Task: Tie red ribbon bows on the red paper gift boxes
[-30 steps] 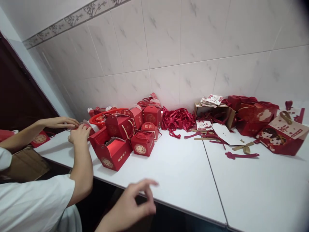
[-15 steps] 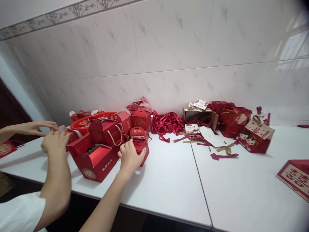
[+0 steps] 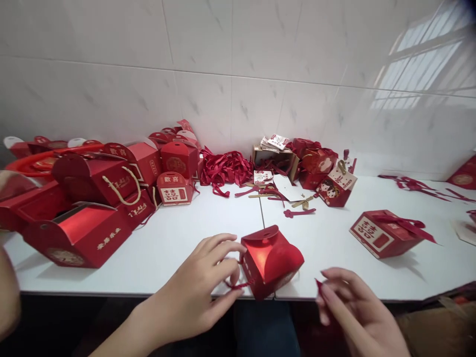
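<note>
At the table's front edge stands a small red gift box [image 3: 273,263] with rounded flaps folded over its top. My left hand [image 3: 208,282] is at its left side, fingers curled against the box and around its twisted red cord [image 3: 241,285]. To the right of the box, my right hand [image 3: 357,307] pinches a dark red ribbon [image 3: 319,286] between thumb and fingers; only its pointed tip shows clearly. A finished-looking gift box [image 3: 386,235] with a ribbon bow lies further right.
Larger red boxes [image 3: 82,233] crowd the left, beside an orange-red basket [image 3: 22,161]. A heap of dark red ribbons [image 3: 226,166], an open carton [image 3: 278,161] and loose ribbon pieces [image 3: 299,212] lie along the wall. Another person's arm [image 3: 7,292] shows at the left edge.
The view has swung right. My left hand has brought the small red box from among the left-hand boxes to the front edge. My right hand has come into view with a ribbon.
</note>
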{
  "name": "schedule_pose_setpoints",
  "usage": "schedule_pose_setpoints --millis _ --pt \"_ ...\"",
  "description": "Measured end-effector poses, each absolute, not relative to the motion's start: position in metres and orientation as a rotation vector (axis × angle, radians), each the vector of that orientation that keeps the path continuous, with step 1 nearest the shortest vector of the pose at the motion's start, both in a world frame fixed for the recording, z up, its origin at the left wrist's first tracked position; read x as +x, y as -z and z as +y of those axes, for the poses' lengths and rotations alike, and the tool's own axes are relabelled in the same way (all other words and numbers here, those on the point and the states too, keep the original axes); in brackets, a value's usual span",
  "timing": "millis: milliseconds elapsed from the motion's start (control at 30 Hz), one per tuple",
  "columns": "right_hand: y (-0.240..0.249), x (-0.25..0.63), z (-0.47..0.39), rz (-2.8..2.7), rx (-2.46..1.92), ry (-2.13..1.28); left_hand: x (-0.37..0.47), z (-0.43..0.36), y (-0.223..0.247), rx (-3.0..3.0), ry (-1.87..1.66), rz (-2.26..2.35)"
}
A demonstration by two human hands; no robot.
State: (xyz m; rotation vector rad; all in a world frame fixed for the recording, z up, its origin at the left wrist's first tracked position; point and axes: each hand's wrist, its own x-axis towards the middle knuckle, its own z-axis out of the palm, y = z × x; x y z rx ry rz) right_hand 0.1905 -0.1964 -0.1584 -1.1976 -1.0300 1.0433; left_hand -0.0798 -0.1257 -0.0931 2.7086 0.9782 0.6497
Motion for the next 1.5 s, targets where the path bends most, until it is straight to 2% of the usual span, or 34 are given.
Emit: schedule_pose_setpoints --millis 100,300,533,1000,1200,1500 --pt "0.133 0.163 -0.177 -1.045 -1.194 -1.057 -0.086 -0.13 0.084 2.681 -0.561 0.903" --pt "0.127 0.141 -0.157 -1.051 -1.213 -0.961 -0.053 -0.085 0.094 2.402 -0.98 0.971" --pt "0.122 0.145 -0.148 -1.17 -1.313 -0.911 -0.03 -0.087 0.096 2.497 -0.798 0.901" --pt "0.107 0.146 -0.138 -1.366 -1.331 -0.9 -0.017 -0.084 0.088 2.523 -0.779 0.832" --pt "0.102 0.144 -0.137 -1.419 -1.335 -0.853 -0.012 -0.082 0.09 2.428 -0.886 0.837" --pt "0.111 0.149 -0.138 -1.487 -1.387 -0.462 -0.013 -0.081 0.094 2.323 -1.178 0.886"
